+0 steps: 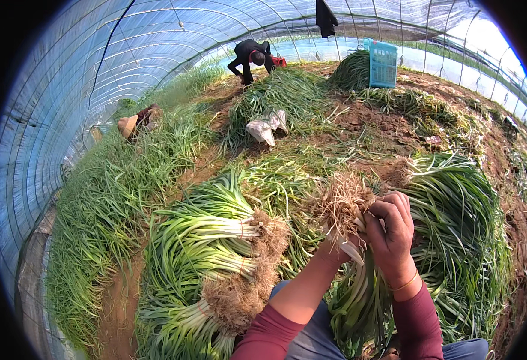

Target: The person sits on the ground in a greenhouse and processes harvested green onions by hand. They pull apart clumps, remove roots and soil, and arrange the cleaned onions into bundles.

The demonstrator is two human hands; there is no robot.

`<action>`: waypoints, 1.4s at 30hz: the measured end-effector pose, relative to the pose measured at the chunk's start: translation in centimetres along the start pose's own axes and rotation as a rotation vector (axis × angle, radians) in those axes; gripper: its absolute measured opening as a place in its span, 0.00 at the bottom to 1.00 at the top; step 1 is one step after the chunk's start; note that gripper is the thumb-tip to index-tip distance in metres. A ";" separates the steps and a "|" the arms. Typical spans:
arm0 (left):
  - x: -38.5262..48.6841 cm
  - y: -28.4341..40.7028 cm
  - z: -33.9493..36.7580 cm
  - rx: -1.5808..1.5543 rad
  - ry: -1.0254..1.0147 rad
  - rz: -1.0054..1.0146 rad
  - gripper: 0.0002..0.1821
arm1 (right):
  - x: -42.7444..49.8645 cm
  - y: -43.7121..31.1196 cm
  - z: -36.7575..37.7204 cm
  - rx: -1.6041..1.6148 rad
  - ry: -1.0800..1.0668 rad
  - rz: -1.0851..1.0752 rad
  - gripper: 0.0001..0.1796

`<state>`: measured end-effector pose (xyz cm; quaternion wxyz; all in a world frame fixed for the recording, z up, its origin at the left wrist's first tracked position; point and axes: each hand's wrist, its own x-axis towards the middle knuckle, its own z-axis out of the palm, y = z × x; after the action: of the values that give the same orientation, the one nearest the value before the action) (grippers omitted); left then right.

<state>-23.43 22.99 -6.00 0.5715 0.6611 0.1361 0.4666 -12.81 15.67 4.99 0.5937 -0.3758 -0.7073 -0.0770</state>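
Observation:
A bunch of leek-like allium plants [367,288] hangs in front of me, its tangled brown roots [342,202] uppermost and green leaves trailing down between my knees. My left hand [345,253] grips the pale stalks just under the roots, its fingers mostly hidden by roots and stems. My right hand [393,225] has thumb and fingers closed on stalks at the right side of the same bunch. A pale strip of peeled sheath [351,249] dangles below the roots. To my left lie several tied bundles [227,227] with roots facing me; to my right lies a loose pile [457,211] of these plants.
Standing plants [124,202] fill the left. Ahead are a leafy heap [281,94], a white bag [263,128] and a blue plastic crate [382,65]. One person [252,56] bends far ahead; another, in a straw-coloured hat [127,126], is among the plants. Plastic greenhouse sheeting [155,40] arches overhead.

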 end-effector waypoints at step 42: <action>-2.0 2.5 0.3 0.143 0.527 -0.425 0.34 | -19.7 42.3 0.8 -0.851 -0.569 0.428 0.16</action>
<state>-25.16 20.58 -4.66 0.5533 0.5132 0.4461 0.4810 13.18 37.33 -27.24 0.1776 -0.7237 -0.6542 -0.1290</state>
